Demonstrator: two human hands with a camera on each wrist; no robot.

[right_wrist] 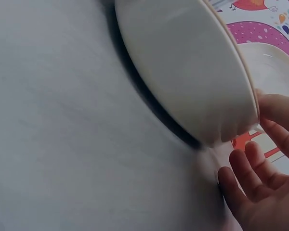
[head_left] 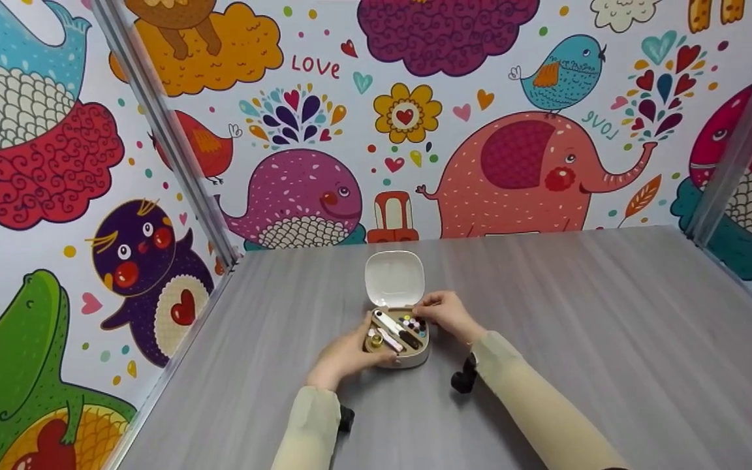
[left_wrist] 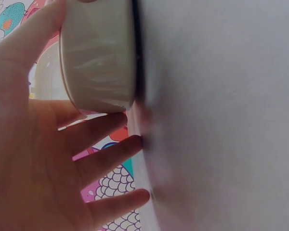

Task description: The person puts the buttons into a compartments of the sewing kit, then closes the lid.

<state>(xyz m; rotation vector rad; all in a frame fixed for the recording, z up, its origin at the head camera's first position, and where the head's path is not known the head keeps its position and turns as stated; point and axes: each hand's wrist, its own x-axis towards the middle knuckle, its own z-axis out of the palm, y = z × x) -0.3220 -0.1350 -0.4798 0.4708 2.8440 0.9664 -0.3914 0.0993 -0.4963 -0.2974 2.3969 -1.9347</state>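
A small white sewing kit box [head_left: 408,361] stands on the table with its lid [head_left: 394,277] raised at the back. Inside its tan insert, small coloured buttons [head_left: 413,324] fill the right side. A long white-and-black tool [head_left: 397,328] lies diagonally across the middle, and a round gold piece [head_left: 376,340] sits at the left. My left hand [head_left: 350,352] grips the box's left side, thumb along the front rim and fingers spread by the wall [left_wrist: 98,57]. At the back right corner, my right hand [head_left: 448,315] pinches the rim with thumb and finger, its other fingers [right_wrist: 254,166] curled below.
The grey wood-grain table [head_left: 578,326] extends around the box on all sides. Behind it rises a wall panel [head_left: 513,176] printed with cartoon animals, with metal posts [head_left: 173,137] at the corners. A black wrist mount [head_left: 464,376] hangs under the right sleeve.
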